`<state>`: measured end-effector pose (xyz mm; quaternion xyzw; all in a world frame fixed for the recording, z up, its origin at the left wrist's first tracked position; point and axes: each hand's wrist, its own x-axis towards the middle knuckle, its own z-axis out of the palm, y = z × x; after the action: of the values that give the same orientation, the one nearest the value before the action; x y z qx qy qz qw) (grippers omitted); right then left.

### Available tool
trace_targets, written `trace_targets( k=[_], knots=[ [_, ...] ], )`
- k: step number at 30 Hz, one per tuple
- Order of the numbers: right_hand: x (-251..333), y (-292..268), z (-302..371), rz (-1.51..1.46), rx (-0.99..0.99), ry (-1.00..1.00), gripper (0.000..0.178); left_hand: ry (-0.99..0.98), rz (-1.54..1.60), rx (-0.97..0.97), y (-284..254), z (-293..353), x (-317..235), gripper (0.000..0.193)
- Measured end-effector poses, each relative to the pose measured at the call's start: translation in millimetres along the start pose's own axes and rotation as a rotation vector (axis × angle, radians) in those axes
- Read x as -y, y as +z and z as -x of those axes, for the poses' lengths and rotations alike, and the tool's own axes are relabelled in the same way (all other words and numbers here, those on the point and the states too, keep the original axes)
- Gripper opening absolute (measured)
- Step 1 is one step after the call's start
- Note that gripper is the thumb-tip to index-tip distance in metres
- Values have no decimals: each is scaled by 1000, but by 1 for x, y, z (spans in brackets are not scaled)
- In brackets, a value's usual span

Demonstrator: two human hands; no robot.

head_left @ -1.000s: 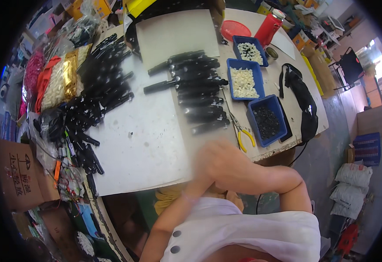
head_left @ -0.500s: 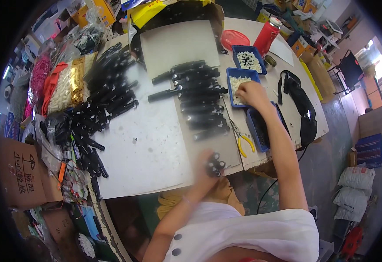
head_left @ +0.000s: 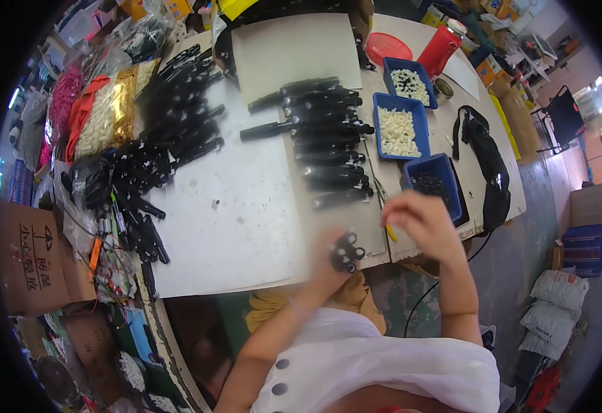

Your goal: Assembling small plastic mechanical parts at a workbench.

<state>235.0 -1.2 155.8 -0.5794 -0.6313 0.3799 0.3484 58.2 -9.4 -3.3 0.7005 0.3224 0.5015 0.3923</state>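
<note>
Black tubes (head_left: 346, 253) in left hand (head_left: 324, 261)

A red flask (head_left: 441, 51) stands beside a plastic basket (head_left: 388, 48) (also red).

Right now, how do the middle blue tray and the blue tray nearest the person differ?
The middle tray holds white pieces; the nearest tray holds black pieces. No hand covers the middle tray, while the right hand hides part of the nearest tray. Both are blue and roughly rectangular.

The held tubes (head_left: 346, 255) are black, tipped whitish; the trays (head_left: 422, 131) blue, their small pieces (head_left: 397, 131) cream or black; the flask (head_left: 440, 52) red.
</note>
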Motion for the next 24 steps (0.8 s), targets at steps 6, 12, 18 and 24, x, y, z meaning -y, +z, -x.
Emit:
trace_targets(
  k=[6, 12, 18, 24],
  knots=[
    [0, 44, 39, 192, -161, -305, 17, 4, 4, 6, 0, 0, 0, 65],
    [-7, 74, 55, 289, -307, -457, 19, -48, 90, -4, 2, -1, -5, 57],
    [-9, 75, 52, 454, -302, -450, 15, -64, 157, -35, 2, -2, -5, 50],
    [-10, 66, 47, 420, -128, -420, 15, -63, 163, 29, -1, -2, -5, 62]
  ],
)
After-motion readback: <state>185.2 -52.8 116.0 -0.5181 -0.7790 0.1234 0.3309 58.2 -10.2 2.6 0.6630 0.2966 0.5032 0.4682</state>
